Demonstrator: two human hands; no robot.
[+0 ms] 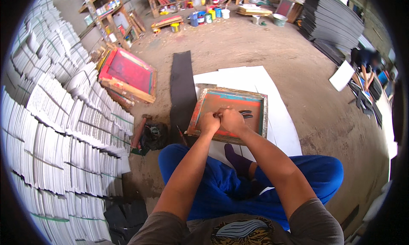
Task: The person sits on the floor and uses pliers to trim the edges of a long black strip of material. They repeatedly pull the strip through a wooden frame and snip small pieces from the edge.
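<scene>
A wooden screen-printing frame, smeared with red and blue-green paint, lies before me on large white sheets. Over its brownish mesh, my left hand and my right hand come together with curled fingers. Between them is a small dark thing, mostly covered by the fingers, so its kind cannot be made out. Dark wavy marks show on the mesh right of my right hand. A long black strip of sheet runs along the frame's left side.
Tall stacks of white sheets line the left. A pink-red screen leans nearby, and a black plastic bag sits closer. Paint tubs stand at the back. A person works at far right, beneath dark stacked sheets.
</scene>
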